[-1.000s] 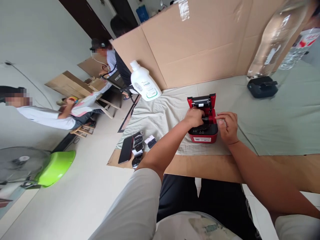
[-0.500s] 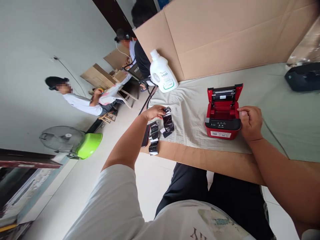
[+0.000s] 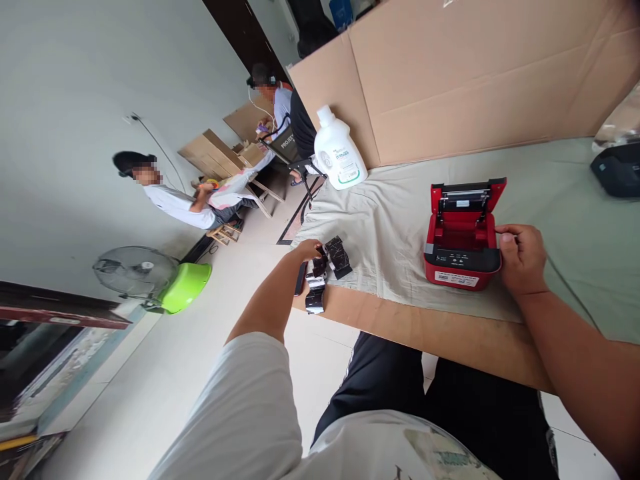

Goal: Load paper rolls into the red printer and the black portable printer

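Left hand [image 3: 309, 249] at black strips [image 3: 316, 293]; right hand [image 3: 523, 259] touches red printer [image 3: 463, 260], lid up. Can't tell if grips pinch.

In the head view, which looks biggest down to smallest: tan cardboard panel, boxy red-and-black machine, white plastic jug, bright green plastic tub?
Largest to smallest as seen:
cardboard panel
red-and-black machine
white jug
green tub

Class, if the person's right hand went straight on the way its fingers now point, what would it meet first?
Most likely the side of the open red printer. The right hand has its fingers right beside it; whether they touch is unclear.
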A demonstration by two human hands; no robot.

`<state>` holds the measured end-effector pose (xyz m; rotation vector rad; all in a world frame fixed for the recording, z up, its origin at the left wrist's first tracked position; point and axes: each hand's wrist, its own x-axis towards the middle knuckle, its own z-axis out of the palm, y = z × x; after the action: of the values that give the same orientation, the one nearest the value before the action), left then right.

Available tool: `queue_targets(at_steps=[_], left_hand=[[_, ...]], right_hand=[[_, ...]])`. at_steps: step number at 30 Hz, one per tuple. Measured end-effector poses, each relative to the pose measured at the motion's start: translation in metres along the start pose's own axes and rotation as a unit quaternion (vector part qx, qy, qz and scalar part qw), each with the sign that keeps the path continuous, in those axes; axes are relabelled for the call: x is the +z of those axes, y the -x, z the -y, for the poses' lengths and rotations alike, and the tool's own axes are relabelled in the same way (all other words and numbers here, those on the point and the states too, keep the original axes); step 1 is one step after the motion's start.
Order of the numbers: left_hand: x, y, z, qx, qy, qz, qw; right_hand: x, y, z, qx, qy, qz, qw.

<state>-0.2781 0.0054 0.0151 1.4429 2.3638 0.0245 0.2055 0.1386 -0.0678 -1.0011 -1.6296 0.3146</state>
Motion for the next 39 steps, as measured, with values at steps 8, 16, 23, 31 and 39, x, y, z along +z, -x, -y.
queue_targets(at_steps=[8, 16, 23, 31, 39], left_hand=[[-0.017, 0.020, -0.015, -0.006, 0.072, -0.018, 0.997], [-0.067, 0.077, -0.146, 0.217, 0.293, 0.258, 0.894], [-0.007, 0.049, -0.294, 0.390, 0.186, 0.213, 0.876], [0.039, 0.026, -0.349, 0.366, -0.173, 0.069, 0.912], [0.047, 0.028, -0.336, 0.401, -0.124, 0.030, 0.907]], right_hand=[[-0.002, 0.002, 0.004, -0.020, -0.023, -0.012, 0.999], [-0.002, 0.003, 0.018, -0.016, -0.039, -0.031, 0.999], [-0.004, 0.002, 0.012, -0.025, -0.048, -0.039, 0.998], [-0.015, -0.002, 0.026, -0.076, -0.076, -0.018, 0.994], [-0.020, 0.000, 0.046, -0.195, -0.041, 0.106, 0.974]])
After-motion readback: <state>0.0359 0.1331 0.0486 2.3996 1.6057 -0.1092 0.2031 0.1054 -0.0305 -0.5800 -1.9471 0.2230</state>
